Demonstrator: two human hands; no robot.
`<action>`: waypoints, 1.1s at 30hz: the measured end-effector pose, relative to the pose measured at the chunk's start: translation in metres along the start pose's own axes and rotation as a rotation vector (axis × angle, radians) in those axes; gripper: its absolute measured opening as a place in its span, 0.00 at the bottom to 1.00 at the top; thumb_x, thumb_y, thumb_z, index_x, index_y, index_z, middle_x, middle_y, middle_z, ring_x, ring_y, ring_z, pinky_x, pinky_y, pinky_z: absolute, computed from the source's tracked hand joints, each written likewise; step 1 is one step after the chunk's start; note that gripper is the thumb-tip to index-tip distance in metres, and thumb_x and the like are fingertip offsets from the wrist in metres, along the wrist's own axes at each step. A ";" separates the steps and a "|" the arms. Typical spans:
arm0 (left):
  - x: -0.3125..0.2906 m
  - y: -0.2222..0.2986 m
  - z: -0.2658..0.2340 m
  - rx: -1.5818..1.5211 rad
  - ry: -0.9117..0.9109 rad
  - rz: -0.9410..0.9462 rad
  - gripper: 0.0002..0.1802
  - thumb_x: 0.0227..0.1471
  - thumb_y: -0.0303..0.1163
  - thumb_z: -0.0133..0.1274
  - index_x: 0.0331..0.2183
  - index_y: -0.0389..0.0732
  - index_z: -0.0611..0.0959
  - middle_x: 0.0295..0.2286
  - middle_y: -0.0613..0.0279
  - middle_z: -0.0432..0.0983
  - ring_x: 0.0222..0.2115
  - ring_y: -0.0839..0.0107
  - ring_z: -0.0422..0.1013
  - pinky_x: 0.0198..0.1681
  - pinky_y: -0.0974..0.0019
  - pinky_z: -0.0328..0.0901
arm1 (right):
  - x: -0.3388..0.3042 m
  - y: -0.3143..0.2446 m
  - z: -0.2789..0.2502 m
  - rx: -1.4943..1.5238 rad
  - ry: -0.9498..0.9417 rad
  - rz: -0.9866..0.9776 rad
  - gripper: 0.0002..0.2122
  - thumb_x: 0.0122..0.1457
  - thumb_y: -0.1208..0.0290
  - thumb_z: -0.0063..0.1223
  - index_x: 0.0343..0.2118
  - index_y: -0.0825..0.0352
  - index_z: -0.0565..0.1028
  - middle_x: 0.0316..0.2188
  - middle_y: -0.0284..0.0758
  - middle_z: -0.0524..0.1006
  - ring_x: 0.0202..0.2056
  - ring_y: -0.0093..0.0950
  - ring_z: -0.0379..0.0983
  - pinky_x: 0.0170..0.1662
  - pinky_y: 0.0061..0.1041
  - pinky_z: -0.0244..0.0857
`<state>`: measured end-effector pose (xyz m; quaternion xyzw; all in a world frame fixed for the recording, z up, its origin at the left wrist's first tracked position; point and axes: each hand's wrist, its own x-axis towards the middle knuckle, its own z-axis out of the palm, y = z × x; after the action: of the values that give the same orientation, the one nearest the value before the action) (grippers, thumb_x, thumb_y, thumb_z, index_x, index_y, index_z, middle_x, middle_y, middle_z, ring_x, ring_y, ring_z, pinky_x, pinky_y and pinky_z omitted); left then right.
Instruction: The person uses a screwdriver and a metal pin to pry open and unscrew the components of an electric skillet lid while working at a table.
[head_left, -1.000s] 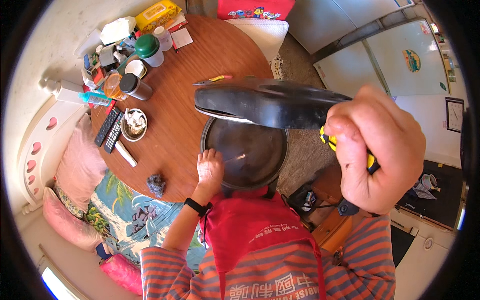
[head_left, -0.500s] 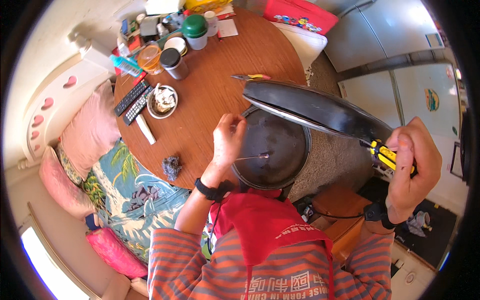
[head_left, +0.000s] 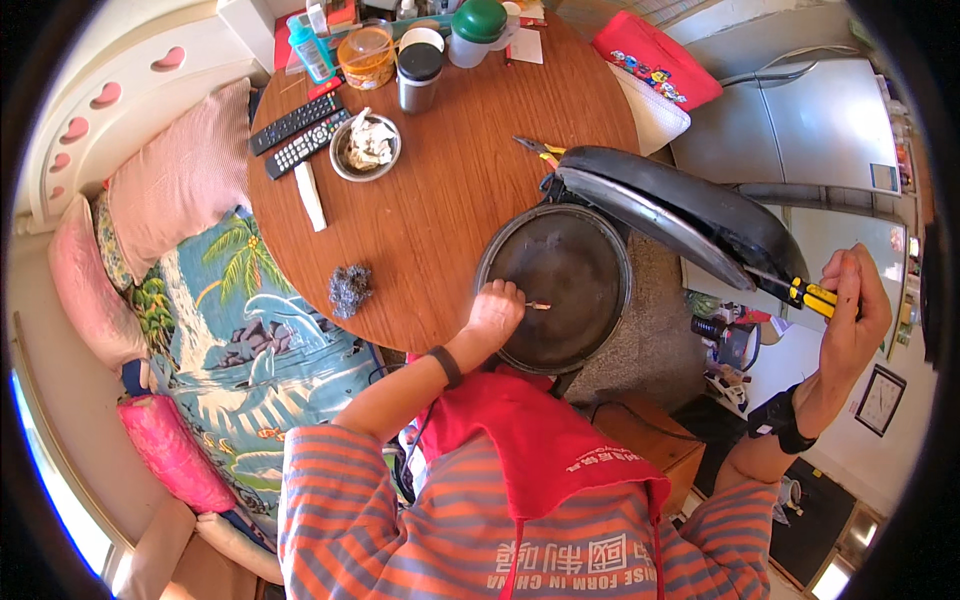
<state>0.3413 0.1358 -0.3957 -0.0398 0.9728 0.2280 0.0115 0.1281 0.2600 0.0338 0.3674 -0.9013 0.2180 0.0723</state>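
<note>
An electric griddle stands open beside the table, its round black lower plate [head_left: 575, 270] in front of me. Its black lid [head_left: 680, 205] is raised to the right. My right hand [head_left: 855, 310] is closed at the end of a yellow and black screwdriver [head_left: 812, 297], whose shaft meets the lid's near right edge. Over the left side of the lower plate, my left hand [head_left: 495, 315] is closed on a thin rod with a pale reddish tip [head_left: 539, 306]. Most of that rod is hidden in my fingers.
On the round wooden table [head_left: 440, 190] are a scouring pad [head_left: 350, 290], a metal bowl [head_left: 365, 145] of crumpled tissue, two remote controls [head_left: 297, 122], jars and pliers [head_left: 535, 149]. A bed [head_left: 260, 330] lies left; a fridge [head_left: 820, 120] stands far right.
My left hand has come down and closed over the lower plate. The lid is tilted differently, and my right hand sits slightly lower, nearer the handle's end. The whole view has shifted.
</note>
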 end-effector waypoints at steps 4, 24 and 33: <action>0.005 0.002 0.004 0.053 -0.051 0.009 0.04 0.46 0.29 0.54 0.27 0.41 0.81 0.29 0.58 0.74 0.36 0.63 0.72 0.39 0.63 0.68 | 0.012 0.010 -0.002 0.010 0.004 0.032 0.09 0.67 0.72 0.48 0.34 0.74 0.74 0.27 0.30 0.73 0.28 0.16 0.65 0.32 0.15 0.59; 0.004 -0.014 -0.031 -0.840 0.047 -0.240 0.13 0.52 0.22 0.53 0.41 0.39 0.78 0.27 0.60 0.80 0.28 0.66 0.76 0.32 0.60 0.70 | 0.007 -0.007 0.008 0.008 0.050 0.023 0.09 0.66 0.74 0.48 0.29 0.73 0.71 0.25 0.31 0.72 0.28 0.18 0.65 0.34 0.18 0.60; 0.017 -0.039 -0.089 -1.168 0.358 -0.210 0.04 0.57 0.22 0.55 0.31 0.36 0.83 0.24 0.72 0.75 0.29 0.81 0.70 0.37 0.76 0.64 | -0.012 -0.023 0.010 -0.006 0.039 -0.057 0.07 0.62 0.77 0.46 0.27 0.73 0.69 0.22 0.34 0.68 0.25 0.22 0.66 0.31 0.20 0.59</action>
<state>0.3272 0.0598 -0.3339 -0.1727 0.6650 0.7103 -0.1532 0.1530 0.2481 0.0289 0.3882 -0.8896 0.2202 0.0970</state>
